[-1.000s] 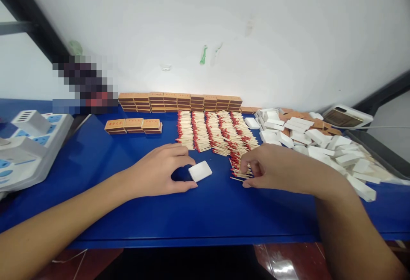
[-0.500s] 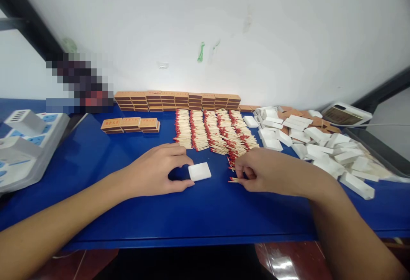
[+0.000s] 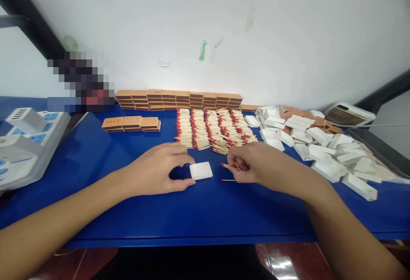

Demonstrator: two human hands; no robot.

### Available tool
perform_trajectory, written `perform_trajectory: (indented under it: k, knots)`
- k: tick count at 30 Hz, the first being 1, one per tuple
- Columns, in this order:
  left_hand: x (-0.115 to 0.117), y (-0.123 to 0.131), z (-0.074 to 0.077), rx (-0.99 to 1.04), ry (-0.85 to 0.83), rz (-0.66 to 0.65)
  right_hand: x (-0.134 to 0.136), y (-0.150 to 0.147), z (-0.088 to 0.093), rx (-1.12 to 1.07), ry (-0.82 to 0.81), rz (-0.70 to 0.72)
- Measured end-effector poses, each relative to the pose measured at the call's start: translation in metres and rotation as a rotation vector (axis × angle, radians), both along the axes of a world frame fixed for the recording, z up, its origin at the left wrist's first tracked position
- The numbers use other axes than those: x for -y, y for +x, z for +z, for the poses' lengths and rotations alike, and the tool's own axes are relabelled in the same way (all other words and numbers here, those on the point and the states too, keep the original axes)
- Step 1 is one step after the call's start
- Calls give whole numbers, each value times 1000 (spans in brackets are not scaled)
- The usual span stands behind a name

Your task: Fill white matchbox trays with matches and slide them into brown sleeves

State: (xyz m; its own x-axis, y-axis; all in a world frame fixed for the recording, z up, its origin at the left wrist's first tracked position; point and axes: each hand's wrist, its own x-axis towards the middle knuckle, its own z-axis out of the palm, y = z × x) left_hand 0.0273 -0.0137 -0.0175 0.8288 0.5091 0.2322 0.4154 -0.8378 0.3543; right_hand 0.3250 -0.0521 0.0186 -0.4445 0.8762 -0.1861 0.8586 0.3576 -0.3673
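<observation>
My left hand [image 3: 158, 169] rests on the blue table [image 3: 205, 211], its thumb and forefinger pinching the left side of a small white matchbox tray [image 3: 200, 170]. Just right of the tray, my right hand [image 3: 256, 162] is closed round a small bundle of red-tipped matches [image 3: 228, 166]. One loose match [image 3: 228, 180] lies on the table below that hand. Behind both hands, rows of matches [image 3: 214, 129] lie side by side.
Orange matchbox sleeves are stacked in a row [image 3: 179, 99] along the wall, with three more boxes [image 3: 131, 123] in front at the left. A heap of white trays [image 3: 320, 145] spreads at the right. A white and blue device [image 3: 28, 143] sits at the far left.
My right hand has lifted a bundle of matches from the near end of the rows and moved left toward the white tray. My left hand has stayed on the tray.
</observation>
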Motion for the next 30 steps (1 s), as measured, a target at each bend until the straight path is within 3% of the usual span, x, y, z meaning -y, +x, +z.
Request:
perform_trajectory:
  k: [6, 13, 22, 30]
  knots:
    - [2, 2, 0, 23, -26, -3, 4, -22, -8, -160, 132, 67]
    - [2, 4, 1, 32, -6, -12, 10, -46, -22, -92, 237, 154]
    - [4, 5, -1, 67, 21, -42, 9, -45, -25, -237, 140, 105]
    - [4, 4, 0, 68, 19, -38, 8, -47, -23, -215, 50, 87]
